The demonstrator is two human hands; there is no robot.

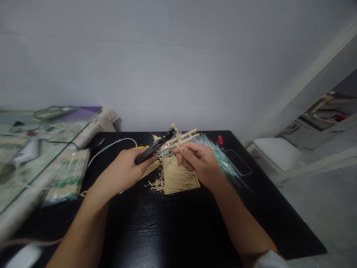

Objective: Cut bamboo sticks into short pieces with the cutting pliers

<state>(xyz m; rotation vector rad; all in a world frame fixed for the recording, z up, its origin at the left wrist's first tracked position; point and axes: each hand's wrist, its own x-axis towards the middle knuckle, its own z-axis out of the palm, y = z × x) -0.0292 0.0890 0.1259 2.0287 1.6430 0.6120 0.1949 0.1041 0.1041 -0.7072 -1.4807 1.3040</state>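
My left hand (128,167) is closed around a slim black hand tool (154,147), whose exact kind I cannot make out. The tool slants up to the right, and its tip is at a small frame of thin wooden sticks (185,138). Pinched at its lower side by the thumb and fingers of my right hand (199,160), that frame is held above the table. Below the hands lies a flat square wooden piece (170,188) with many loose sticks (182,178) on top. Short cut bits of stick (157,184) are scattered beside it.
Clear plastic packaging (223,160) lies right of my right hand, near a small red object (220,140). A bagged bundle of sticks (67,175) and a white cable (111,143) are at left. A white stool (275,152) stands beyond the black table's (267,208) right edge.
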